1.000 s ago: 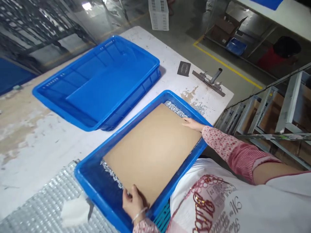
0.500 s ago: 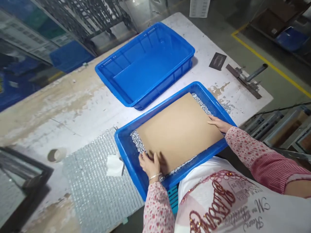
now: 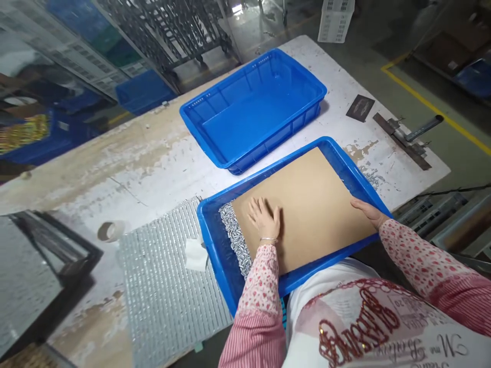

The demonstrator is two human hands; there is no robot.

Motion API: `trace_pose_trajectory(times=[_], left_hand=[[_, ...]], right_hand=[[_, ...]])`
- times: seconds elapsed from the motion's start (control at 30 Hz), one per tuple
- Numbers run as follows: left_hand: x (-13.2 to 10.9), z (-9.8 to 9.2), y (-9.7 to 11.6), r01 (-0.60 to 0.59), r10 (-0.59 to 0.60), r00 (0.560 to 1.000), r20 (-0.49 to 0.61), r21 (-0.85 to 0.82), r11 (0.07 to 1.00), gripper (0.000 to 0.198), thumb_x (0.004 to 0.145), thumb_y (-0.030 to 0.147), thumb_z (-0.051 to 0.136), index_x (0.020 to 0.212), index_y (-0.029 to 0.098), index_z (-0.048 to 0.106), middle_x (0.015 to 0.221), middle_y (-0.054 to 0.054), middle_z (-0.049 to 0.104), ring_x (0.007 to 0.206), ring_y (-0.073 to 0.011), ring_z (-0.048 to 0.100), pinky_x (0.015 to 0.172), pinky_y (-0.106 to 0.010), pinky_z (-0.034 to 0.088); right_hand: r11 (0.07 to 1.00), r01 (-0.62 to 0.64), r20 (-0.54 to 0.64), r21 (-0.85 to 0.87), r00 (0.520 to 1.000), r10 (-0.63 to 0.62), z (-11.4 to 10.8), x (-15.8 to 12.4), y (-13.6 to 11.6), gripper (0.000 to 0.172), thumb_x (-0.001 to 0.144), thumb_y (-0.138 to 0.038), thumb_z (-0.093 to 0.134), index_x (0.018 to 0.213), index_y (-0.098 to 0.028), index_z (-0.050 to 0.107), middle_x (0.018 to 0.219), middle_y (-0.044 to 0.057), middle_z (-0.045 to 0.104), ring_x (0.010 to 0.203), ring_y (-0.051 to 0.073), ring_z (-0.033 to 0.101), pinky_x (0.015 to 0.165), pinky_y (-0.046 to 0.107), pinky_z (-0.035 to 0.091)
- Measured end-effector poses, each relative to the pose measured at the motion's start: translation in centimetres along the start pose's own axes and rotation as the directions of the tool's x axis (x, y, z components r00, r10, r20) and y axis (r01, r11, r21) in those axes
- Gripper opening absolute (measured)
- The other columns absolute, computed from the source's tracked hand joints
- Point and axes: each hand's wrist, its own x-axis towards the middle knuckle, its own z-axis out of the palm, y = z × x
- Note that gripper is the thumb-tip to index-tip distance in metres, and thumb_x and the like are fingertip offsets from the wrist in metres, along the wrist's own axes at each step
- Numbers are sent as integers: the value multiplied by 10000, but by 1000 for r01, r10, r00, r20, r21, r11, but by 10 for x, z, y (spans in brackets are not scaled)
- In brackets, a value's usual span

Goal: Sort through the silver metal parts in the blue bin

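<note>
A brown cardboard sheet lies inside the near blue plastic tray, over many small shiny metal pieces. These pieces show along the sheet's left side. My left hand rests flat on the left part of the sheet, fingers spread. At the sheet's right edge is my right hand, its thumb on top and its other fingers hidden below; it grips that edge.
An open blue tray stands farther back on the worn white table. Left of the near tray lie a ribbed silvery sheet, a white paper piece and a tape roll. A metal clamp fixture sits at the right edge.
The cardboard has shifted right in the tray, baring more metal pieces on the left and covering those on the right. My left hand has moved from its lower left corner onto its surface.
</note>
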Motion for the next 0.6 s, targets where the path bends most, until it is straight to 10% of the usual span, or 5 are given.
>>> trace_pose_trajectory(times=[0.13, 0.33, 0.6], left_hand=[[-12, -1, 53, -206, 203, 965, -167, -2, 979, 708, 934, 479, 381, 1508, 94, 228, 1601, -198, 94, 1486, -308, 15, 1161, -580, 90], [-37, 48, 102, -534, 525, 797, 298, -59, 844, 710, 898, 547, 439, 1480, 154, 335, 1567, -170, 259, 1461, -314, 179, 1159, -595, 122], [-57, 8, 72, -387, 387, 922, -7, 13, 922, 634, 902, 467, 463, 1458, 174, 379, 1593, -161, 183, 1482, -304, 78, 1165, -582, 79]], right_hand=[[1000, 3, 17, 23, 1000, -4, 7, 1, -2, 513, 850, -299, 515, 1359, -237, 500, 1124, 90, 722, 910, 267, 726, 863, 454, 571], [998, -55, 41, 27, 998, 53, 19, -4, -2, 516, 869, -376, 496, 1353, -200, 520, 1094, 112, 730, 955, 294, 716, 892, 480, 557], [996, -43, 109, 77, 993, 34, 23, 3, -13, 476, 862, -293, 523, 1334, -235, 523, 1070, 70, 742, 967, 277, 714, 904, 472, 554]])
